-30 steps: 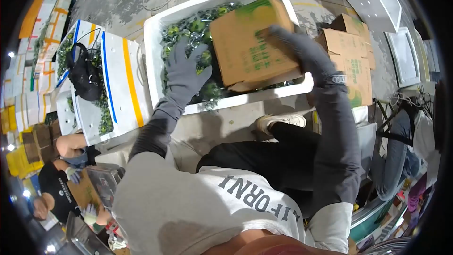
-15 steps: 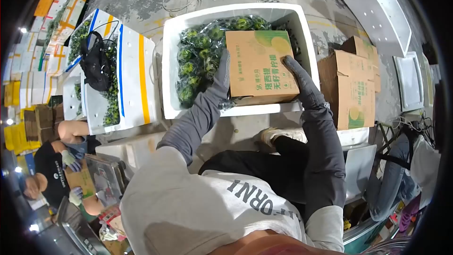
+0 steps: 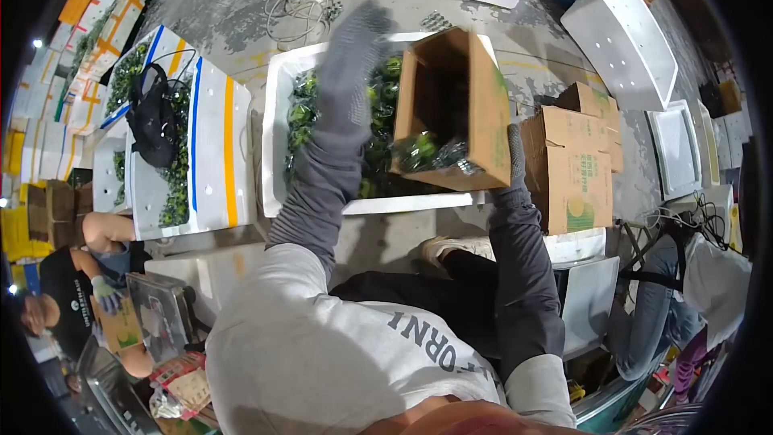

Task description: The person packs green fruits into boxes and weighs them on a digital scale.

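A printed cardboard box is tipped on its side over the right part of a white foam box, its open mouth facing left. Bagged green limes show inside the carton near its lower edge. My right hand, in a grey glove, grips the carton's right lower corner. Apart from the carton, my left hand reaches over the foam box's far rim, smeared by motion. More limes in clear bags fill the foam box beneath my left forearm.
Flattened cartons lie at the right, below an upended foam box. To the left, a black bag rests on foam boxes of green fruit. A coiled cable is on the floor. A co-worker handles a carton at lower left.
The carton has turned from its printed face upward to its open mouth facing left. My left hand has let go of it and moved up and away; my right hand still holds it.
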Motion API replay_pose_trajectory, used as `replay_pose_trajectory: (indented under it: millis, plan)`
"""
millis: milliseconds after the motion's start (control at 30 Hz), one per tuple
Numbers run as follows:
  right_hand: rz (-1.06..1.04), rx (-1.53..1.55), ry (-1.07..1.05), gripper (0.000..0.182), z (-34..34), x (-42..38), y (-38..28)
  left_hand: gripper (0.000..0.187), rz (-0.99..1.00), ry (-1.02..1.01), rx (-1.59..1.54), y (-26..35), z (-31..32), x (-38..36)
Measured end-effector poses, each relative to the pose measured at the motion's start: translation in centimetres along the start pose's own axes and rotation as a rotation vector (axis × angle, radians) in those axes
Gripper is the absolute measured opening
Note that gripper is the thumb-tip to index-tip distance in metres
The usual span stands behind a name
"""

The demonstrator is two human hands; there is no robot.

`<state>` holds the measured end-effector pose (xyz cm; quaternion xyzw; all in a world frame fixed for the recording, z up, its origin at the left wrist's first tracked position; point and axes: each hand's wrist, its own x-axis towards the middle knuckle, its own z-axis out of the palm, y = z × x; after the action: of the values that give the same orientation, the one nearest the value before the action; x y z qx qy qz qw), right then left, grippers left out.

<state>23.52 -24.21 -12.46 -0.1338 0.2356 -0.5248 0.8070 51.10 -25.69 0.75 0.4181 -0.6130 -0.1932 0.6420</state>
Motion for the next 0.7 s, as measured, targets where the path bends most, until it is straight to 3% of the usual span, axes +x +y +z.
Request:
replay_pose_trajectory:
  millis: [67, 133, 167, 200, 233, 333, 467, 567, 700]
  plan:
    - [-0.118, 0.034, 0.036, 0.047, -1.2, 0.5, -0.1, 0.037, -0.221, 0.166, -0.330, -2.7, -2.5, 1.8]
    - [-0.104, 0.126, -0.048, 0.047, -0.3, 0.1, -1.7, 0.053, -0.314, 0.002, 0.600, -9.8, -4.2, 2.1]
    - [-0.129, 0.132, -0.094, 0.050, -0.2, -0.1, -2.9, 0.065, -0.480, -0.240, 0.701, -12.8, -4.3, 1.0]
    - [-0.207, 0.024, 0.001, 0.053, 0.6, -0.7, -4.0, 0.076, -0.641, -0.488, 0.796, -14.5, -4.0, 0.4]
    - [-0.477, -0.280, 0.033, 0.054, -3.4, 0.2, -4.5, 0.081, -0.627, -0.611, 0.951, -13.0, -3.1, -0.6]
    - [-0.491, -0.198, 0.174, 0.053, -3.8, -6.0, -8.9, 0.086, -0.584, -1.006, 1.232, -8.3, -0.3, -1.7]
    - [-0.572, -0.138, 0.267, 0.052, -6.6, -15.2, -12.2, 0.091, -0.495, -1.139, 1.265, -7.2, 1.1, -1.9]
    - [-0.654, -0.130, 0.341, 0.052, -8.2, -20.4, -13.8, 0.090, -0.568, -1.168, 1.218, -8.8, 0.9, -0.1]
    - [-0.749, -0.116, 0.428, 0.051, -10.3, -27.0, -14.7, 0.083, -0.576, -1.050, 1.054, -11.5, 0.4, -0.4]
